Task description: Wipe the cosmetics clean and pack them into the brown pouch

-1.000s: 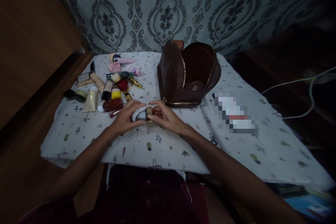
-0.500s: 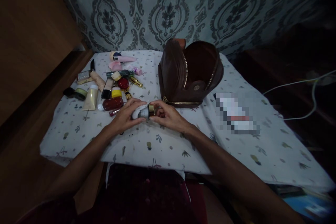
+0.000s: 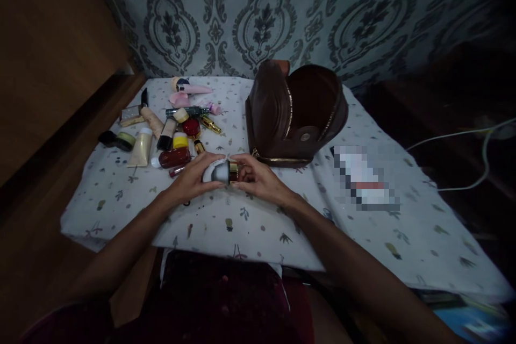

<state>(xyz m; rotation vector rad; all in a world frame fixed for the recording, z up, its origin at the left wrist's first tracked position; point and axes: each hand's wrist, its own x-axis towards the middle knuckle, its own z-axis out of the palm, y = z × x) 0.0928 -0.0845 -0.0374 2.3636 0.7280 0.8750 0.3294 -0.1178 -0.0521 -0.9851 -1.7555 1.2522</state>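
Between my two hands lies a small greyish bottle (image 3: 220, 172) on its side, its gold cap (image 3: 233, 171) pointing right. My left hand (image 3: 195, 176) is closed around the bottle's left end, with a white tissue or cloth (image 3: 208, 173) between palm and bottle. The fingers of my right hand (image 3: 260, 180) grip the gold cap. The bottle's label cannot be read. Just beyond my left hand are a dark red bottle (image 3: 174, 157) with a white cap and a thin pink tube (image 3: 176, 171), partly covered by the hand.
A brown bag (image 3: 278, 140) with its zipper open stands behind my right hand. Several cosmetics, including a cream tube (image 3: 140, 148) and a red round jar (image 3: 191, 128), lie at left. A blurred-out flat object (image 3: 365, 180) rests at right on the patterned cloth (image 3: 258, 236).
Both hands keep their hold on the bottle, which seems turned slightly, showing a plainer grey side. The whole view has shifted a little.
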